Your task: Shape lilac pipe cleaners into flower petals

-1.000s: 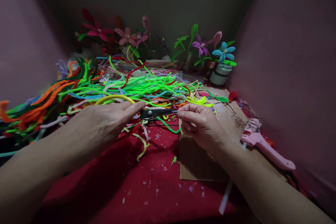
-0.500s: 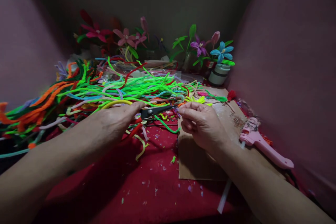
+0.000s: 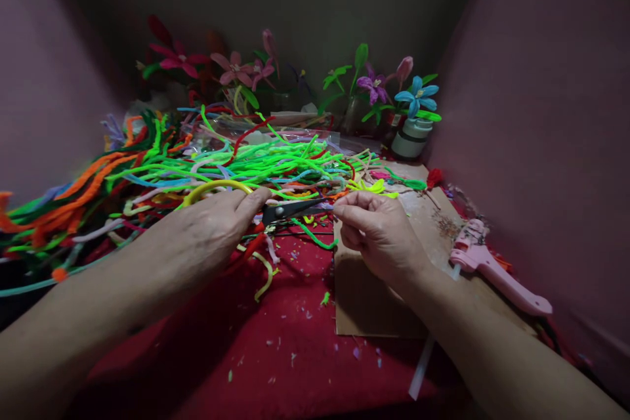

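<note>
Fingers (image 3: 352,211) of my right hand (image 3: 378,226) pinch together on what I judge a soft lilac wisp (image 3: 325,207); my left hand (image 3: 211,226) curls round stiff scissors (image 3: 279,212), best held by the handles (image 3: 216,184), blades (image 3: 301,206) parted near the left edge of the cardboard (image 3: 374,305); fuzzy stems (image 3: 275,161) beyond.

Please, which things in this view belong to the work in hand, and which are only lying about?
Work in hand:
scissors, in the left hand
tiny lilac piece, apparently pinched by the right hand

Seemingly just lying about:
pink glue gun
cardboard sheet
bright green pipe cleaners
blue flower
</note>
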